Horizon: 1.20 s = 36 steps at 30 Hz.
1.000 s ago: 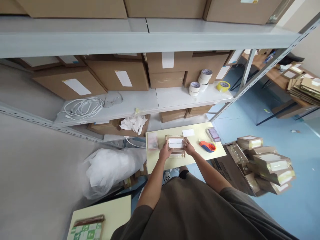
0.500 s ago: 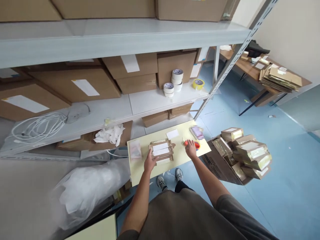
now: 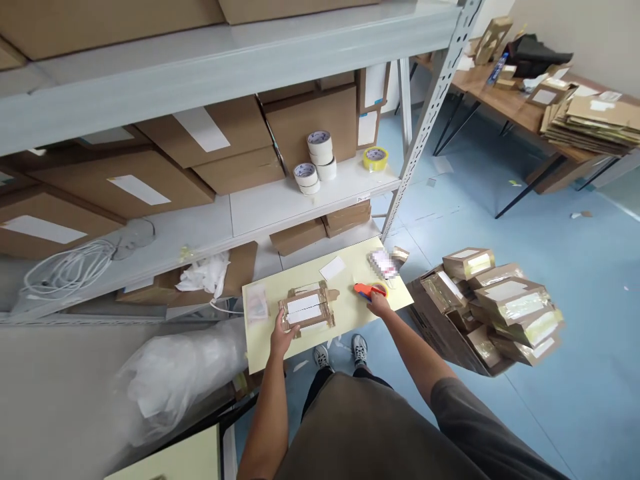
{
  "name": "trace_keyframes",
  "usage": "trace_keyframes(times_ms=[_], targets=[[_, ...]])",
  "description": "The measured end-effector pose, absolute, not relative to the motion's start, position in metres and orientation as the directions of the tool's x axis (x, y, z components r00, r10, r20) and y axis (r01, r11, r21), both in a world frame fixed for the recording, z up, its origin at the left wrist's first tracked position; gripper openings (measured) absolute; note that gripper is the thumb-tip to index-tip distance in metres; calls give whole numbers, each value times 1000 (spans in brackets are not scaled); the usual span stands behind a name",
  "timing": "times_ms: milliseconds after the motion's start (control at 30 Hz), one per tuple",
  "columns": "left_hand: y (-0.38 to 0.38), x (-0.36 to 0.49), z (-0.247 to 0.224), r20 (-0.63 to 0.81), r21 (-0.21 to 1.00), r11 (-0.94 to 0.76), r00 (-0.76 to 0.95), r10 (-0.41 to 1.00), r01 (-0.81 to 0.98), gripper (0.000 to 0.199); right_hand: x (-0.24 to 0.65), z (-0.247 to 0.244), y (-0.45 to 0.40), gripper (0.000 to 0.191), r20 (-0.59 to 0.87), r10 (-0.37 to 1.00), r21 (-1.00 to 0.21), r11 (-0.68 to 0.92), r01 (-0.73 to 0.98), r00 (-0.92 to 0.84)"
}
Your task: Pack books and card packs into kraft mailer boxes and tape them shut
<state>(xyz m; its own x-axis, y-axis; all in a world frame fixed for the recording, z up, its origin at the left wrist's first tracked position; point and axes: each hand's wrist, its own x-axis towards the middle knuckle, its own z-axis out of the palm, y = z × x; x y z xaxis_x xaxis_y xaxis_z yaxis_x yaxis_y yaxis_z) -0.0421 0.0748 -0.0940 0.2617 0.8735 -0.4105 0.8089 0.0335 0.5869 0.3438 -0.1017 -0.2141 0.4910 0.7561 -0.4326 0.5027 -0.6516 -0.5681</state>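
A small cardboard box with white paper on its face and clear tape round its edges lies on the cream tabletop. My left hand grips its near left corner, with the thumb along the near edge. Beneath or behind it, more taped cardboard shows; how the pieces join I cannot make out. To the right, my right hand is closed on a red-orange tape dispenser with a yellow-rimmed roll. A white paper slip lies between box and dispenser, towards the back. A blurred-out item sits behind the dispenser.
A grey metal shelf with large cartons, white tape rolls and a yellow tape roll rises in front. Right of the table, an open carton overflows with small boxes. A bag of clear plastic wrap is at the left.
My right hand has drawn the tape dispenser slightly nearer, and more of its red body shows. My left hand stays on the box. The camera view has shifted.
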Motion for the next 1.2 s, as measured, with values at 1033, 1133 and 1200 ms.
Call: trace_keyframes(times_ms=[1033, 1133, 1200], targets=[[85, -16, -104, -447, 629, 126, 225, 866, 767, 94, 273, -89, -22, 50, -92, 989, -745, -143, 652, 113], [82, -14, -109, -428, 687, 136, 247, 869, 713, 96, 243, -81, -9, 49, -137, 990, -765, -120, 632, 22], [82, -11, -112, -412, 748, 153, 270, 870, 646, 98, 230, -81, -7, 46, -174, 985, -776, -136, 616, -2]])
